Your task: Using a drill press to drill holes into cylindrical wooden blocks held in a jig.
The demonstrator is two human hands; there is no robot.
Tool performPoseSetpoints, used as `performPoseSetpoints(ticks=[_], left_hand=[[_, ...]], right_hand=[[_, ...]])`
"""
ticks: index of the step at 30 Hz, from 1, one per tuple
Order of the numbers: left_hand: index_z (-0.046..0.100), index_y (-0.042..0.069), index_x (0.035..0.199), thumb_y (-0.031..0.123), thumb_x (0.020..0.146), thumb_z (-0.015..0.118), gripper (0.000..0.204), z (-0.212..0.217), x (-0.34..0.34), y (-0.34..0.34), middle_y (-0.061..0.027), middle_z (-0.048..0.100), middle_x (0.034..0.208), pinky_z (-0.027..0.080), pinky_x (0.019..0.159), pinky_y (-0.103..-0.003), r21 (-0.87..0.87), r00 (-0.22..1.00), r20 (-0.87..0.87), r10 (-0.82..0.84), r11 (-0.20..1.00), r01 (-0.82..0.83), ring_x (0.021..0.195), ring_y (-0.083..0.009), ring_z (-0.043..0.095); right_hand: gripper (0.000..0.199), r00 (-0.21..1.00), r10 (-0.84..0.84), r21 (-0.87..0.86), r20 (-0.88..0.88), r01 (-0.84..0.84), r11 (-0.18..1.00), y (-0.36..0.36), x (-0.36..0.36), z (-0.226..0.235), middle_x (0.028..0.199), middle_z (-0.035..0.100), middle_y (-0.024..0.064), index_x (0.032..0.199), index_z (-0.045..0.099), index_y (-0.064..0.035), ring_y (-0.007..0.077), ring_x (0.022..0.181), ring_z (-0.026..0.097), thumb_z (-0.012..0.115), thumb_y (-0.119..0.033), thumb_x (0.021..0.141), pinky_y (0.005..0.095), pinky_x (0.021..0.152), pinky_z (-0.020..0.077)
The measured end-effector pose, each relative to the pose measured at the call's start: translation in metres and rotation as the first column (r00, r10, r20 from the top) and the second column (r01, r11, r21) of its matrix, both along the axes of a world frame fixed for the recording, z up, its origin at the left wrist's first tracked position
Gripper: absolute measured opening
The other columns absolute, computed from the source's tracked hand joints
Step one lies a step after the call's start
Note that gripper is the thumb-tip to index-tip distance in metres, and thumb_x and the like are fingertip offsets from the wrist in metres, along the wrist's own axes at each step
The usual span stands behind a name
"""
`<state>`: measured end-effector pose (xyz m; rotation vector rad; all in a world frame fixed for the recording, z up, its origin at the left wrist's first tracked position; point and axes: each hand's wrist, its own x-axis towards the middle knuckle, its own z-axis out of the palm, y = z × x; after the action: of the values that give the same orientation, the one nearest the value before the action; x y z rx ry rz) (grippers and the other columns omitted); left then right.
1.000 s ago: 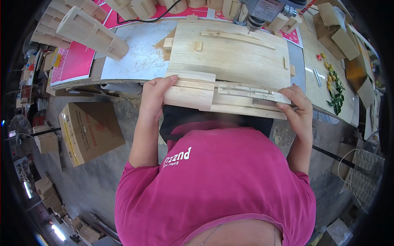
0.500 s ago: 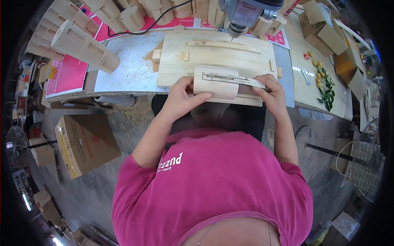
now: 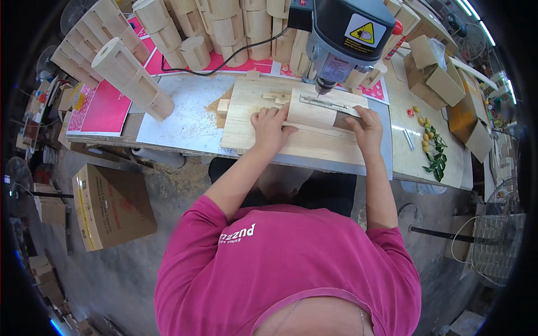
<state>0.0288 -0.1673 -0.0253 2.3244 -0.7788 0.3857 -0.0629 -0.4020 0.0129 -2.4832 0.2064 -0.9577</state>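
A pale wooden cylinder point(image 3: 310, 116) lies sideways on the plywood board point(image 3: 246, 126), under the drill press point(image 3: 347, 47). A narrow slotted strip point(image 3: 325, 104) runs along its upper side. My left hand point(image 3: 271, 131) grips the cylinder's left end, with the thumb on the near side. Out of the right end comes a dark brown piece point(image 3: 343, 119), which my right hand point(image 3: 367, 130) holds between thumb and fingers. The drill chuck point(image 3: 324, 86) is just beyond the cylinder, its thin bit close to the strip. Whether the bit touches cannot be told.
Stacked wooden cylinders point(image 3: 224, 28) line the back, and one stack point(image 3: 134, 78) leans at the left. A black cable point(image 3: 224, 68) crosses behind the board. Small wood blocks point(image 3: 274, 99) sit on the board. Rightward are yellow fruit with leaves point(image 3: 434, 151) and open cartons point(image 3: 434, 73).
Both hands have carried the cylinder forward, from over the board's near edge onto the board under the drill. The view has tilted up, showing more of the drill press.
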Motion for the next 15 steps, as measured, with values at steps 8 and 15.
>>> performPoseSetpoints(ticks=[8,15], left_hand=[[0.057,0.014,0.114,0.031,0.060,0.075,0.059,-0.007,0.028,0.020,-0.0007,0.056,0.084,0.027,0.080,-0.038,-0.049,0.985,0.037,-0.169,0.984,0.171,0.087,-0.0204,0.049],[0.057,0.015,0.114,0.032,0.064,0.073,0.055,-0.010,0.036,0.033,-0.0012,0.052,0.080,0.029,0.073,-0.037,0.003,0.981,0.000,-0.195,0.981,0.195,0.082,-0.0201,0.051]], right_hand=[[0.038,0.997,-0.008,0.097,-0.077,0.015,0.995,0.006,0.013,0.003,0.099,0.062,0.0112,0.100,0.063,-0.0060,0.0281,0.097,0.055,0.076,-0.012,0.064,0.0362,0.085,0.0435],[0.031,0.973,0.084,0.068,0.216,-0.100,0.993,-0.013,0.021,0.079,0.102,0.062,0.0093,0.103,0.061,-0.0040,0.0217,0.100,0.056,0.067,-0.007,0.073,0.0310,0.087,0.0418]])
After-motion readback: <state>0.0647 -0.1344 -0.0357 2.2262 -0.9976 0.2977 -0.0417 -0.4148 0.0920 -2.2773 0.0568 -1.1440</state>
